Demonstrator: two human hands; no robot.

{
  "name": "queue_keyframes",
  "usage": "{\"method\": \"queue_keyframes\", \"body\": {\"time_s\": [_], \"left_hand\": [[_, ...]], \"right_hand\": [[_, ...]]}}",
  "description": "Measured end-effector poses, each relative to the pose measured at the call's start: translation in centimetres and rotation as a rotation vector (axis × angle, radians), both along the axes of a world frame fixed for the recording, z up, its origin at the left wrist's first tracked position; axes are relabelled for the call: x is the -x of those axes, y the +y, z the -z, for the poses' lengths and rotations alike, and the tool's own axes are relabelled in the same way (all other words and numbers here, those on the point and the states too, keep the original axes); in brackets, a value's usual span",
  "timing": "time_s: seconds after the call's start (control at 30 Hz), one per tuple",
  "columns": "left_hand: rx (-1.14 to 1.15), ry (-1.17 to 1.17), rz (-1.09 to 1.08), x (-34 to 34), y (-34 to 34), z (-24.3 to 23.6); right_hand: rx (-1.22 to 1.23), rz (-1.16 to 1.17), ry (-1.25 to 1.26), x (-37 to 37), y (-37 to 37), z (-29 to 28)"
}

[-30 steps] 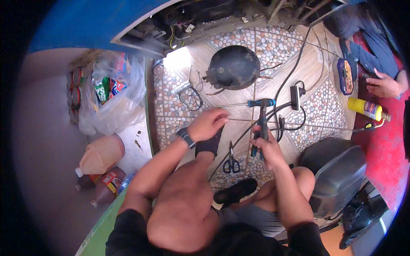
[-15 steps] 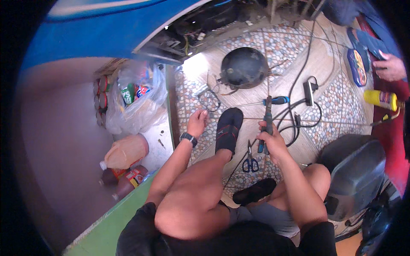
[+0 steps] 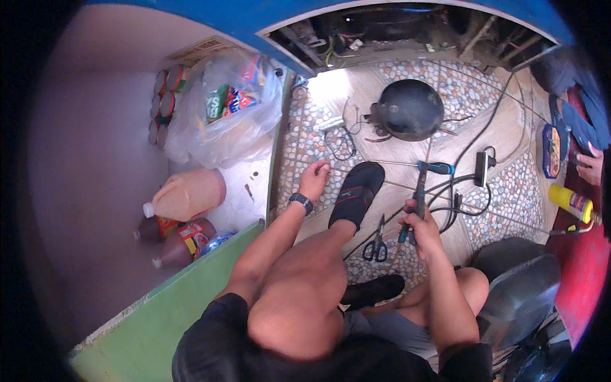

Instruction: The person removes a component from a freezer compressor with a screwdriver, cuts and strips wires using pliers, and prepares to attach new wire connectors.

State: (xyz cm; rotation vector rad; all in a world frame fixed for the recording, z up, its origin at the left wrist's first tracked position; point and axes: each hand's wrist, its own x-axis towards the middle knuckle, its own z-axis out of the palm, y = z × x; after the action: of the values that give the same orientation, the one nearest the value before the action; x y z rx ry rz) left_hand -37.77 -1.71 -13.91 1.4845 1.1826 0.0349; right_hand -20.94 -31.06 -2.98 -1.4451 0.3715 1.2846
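My left hand (image 3: 314,180), fingers loosely curled with nothing visible in them, is beside my black-socked foot (image 3: 354,194). My right hand (image 3: 418,226) is closed around pliers (image 3: 421,191) with dark and blue handles, held upright in the view. Behind their head lies a screwdriver (image 3: 436,168) with a blue-and-black handle and a long shaft. Scissors (image 3: 376,250) lie on the tiles left of my right hand. Beyond, a round black metal compressor (image 3: 410,108) sits on the floor, with a small pale part (image 3: 331,123) and thin wires beside it.
Blue unit with open base (image 3: 407,35); low green wall (image 3: 127,331); plastic bag (image 3: 216,134), jugs (image 3: 191,194), cans at left. Power strip (image 3: 482,170), cords, yellow canister torch (image 3: 568,200), black lump (image 3: 515,286) at right. A co-worker's hand (image 3: 590,165) at far right.
My left hand has moved back from over my foot to beside it. My right hand still holds the pliers. The view has shifted, showing more of the left side; the co-worker's hand sits lower.
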Motion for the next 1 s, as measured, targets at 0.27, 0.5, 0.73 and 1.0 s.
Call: {"method": "queue_keyframes", "body": {"time_s": [0.27, 0.5, 0.73, 1.0], "left_hand": [[-0.501, 0.044, 0.329, 2.6, -1.8, -3.0], [-0.681, 0.084, 0.304, 6.9, -1.6, -12.5], [-0.960, 0.596, -0.493, 13.2, 5.2, -7.5], [-0.806, 0.410, -0.505, 14.1, 5.6, -6.5]], "right_hand": [[-0.003, -0.029, -0.009, -0.1, 0.0, 0.4], [-0.007, -0.014, -0.009, -0.1, 0.0, -0.1], [-0.014, -0.088, -0.070, 0.0, -0.4, 1.4], [0.048, -0.126, -0.078, -0.4, 0.2, -0.2]]}}
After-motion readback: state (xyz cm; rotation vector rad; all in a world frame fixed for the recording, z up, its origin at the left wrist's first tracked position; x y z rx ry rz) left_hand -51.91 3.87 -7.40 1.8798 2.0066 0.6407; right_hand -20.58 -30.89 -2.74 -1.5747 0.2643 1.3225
